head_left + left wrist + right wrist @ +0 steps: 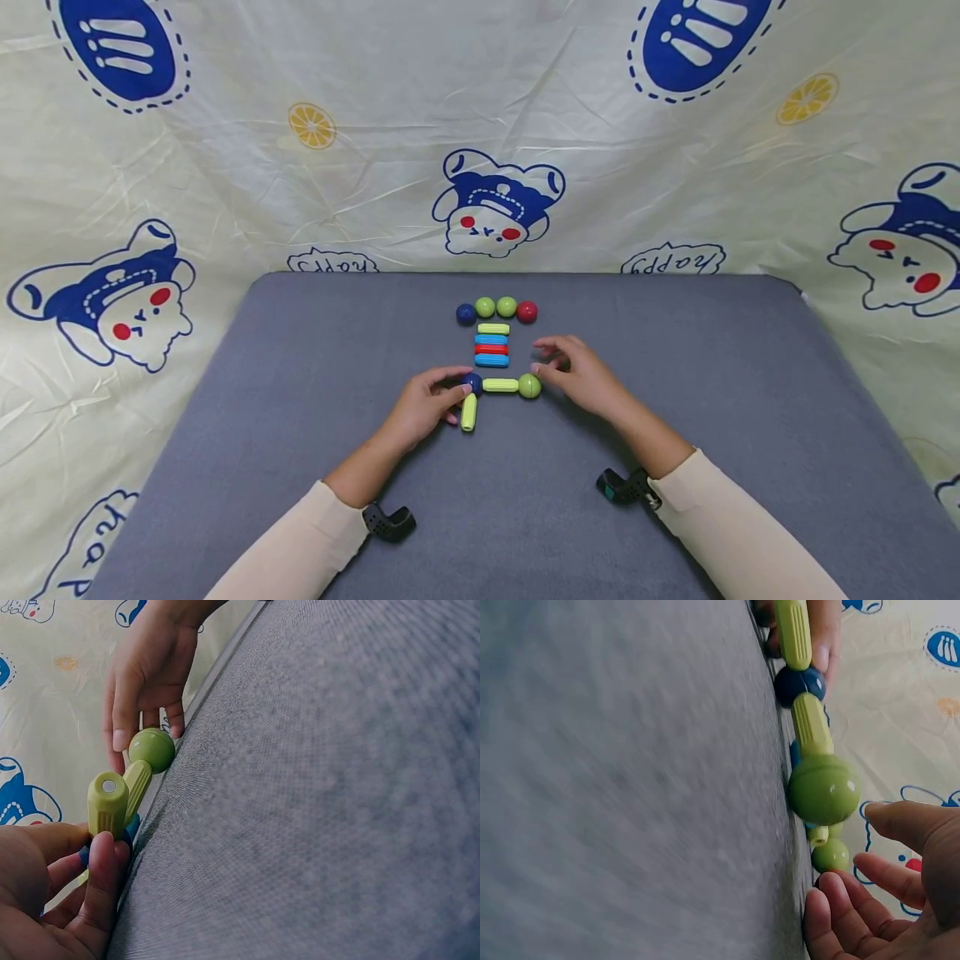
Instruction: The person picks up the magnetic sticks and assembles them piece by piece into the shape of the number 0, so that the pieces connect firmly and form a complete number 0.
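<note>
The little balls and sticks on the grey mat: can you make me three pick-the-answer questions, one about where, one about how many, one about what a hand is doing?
1. Where is the row of four round plastic balls?
A. behind the stacked sticks
B. by the sleeves
C. off the mat

2. How many balls in that row are green?
A. one
B. two
C. four

3. What is the left hand doing?
A. lying flat and apart
B. holding the dark blue ball
C. making a fist in the air

Answers: 1 A, the row lies beyond the stack; 2 B, the middle two; 3 B, its fingers pinch that ball.
</note>
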Motion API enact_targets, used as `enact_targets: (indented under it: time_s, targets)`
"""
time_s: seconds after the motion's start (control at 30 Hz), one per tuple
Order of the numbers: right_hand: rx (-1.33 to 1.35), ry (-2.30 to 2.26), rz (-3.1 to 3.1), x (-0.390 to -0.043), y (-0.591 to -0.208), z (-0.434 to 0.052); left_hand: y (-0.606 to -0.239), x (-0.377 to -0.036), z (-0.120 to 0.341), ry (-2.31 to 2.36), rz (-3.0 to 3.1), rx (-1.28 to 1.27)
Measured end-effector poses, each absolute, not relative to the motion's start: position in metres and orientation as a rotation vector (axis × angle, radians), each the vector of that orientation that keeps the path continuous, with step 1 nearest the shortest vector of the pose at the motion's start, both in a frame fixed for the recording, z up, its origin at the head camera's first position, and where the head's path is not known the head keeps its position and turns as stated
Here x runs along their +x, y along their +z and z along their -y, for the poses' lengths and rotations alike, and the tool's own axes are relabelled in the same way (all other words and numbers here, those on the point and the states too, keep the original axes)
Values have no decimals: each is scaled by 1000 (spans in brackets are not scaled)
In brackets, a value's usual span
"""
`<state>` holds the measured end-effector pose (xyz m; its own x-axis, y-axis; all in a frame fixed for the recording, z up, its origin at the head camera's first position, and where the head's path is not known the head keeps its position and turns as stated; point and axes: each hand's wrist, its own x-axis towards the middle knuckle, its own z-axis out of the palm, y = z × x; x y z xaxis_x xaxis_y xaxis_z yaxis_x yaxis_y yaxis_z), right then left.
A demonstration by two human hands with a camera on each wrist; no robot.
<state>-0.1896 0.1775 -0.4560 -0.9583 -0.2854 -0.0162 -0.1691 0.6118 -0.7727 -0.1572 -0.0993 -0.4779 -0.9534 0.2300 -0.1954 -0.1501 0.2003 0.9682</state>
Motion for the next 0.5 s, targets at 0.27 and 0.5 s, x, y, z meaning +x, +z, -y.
enact_targets:
  time_s: [0.27,0.5]
  targets:
    - [-336,-1280,-2726,-209,-455,-179,-478,-158,99,1812,-2193,80]
    - [-282,-1322,-2692,-225,-455,-179,-477,-157,99,1808,-2204,83]
